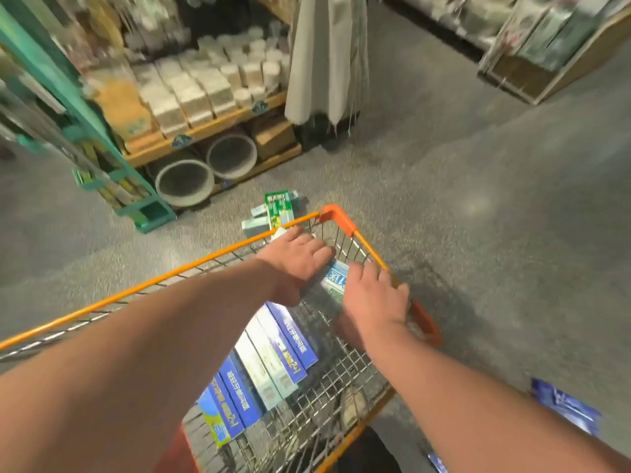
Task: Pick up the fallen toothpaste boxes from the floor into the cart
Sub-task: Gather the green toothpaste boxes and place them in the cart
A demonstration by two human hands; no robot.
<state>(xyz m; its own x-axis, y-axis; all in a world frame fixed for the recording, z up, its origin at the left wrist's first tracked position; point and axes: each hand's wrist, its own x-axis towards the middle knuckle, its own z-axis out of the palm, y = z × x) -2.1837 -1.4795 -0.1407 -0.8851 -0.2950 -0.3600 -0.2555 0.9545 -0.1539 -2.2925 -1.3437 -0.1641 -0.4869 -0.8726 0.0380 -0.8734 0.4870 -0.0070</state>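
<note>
While both arms reach forward over the cart [336, 216], the left hand [297, 257] and right hand [372, 298] meet at its far end and hold one pale box [336, 278] between them. The left hand lies on the box's far left side with its fingers curved over the top; the right hand covers the near right side, fingers bent down along the edge by the wire wall. Only a strip of the box with blue print shows between the two hands, and blur hides exactly how the thumbs sit. Nearer in the cart, a row of boxes [269, 356] lies side by side on the wire bottom, blue ones and pale ones, with a green and yellow one [215, 425] at the near left end. Just beyond the cart's far rim, a few green and pale boxes [278, 208] lie heaped on the grey floor [478, 165]. At the near right, more blue boxes [566, 404] lie on the floor, well apart from the cart. Far left stands a wooden shelf [218, 122] stacked with white packs, with two round basins [184, 182] tilted under it, and a teal rack [146, 213] just to its left. A folded grey cloth [324, 63] hangs at the far middle.
</note>
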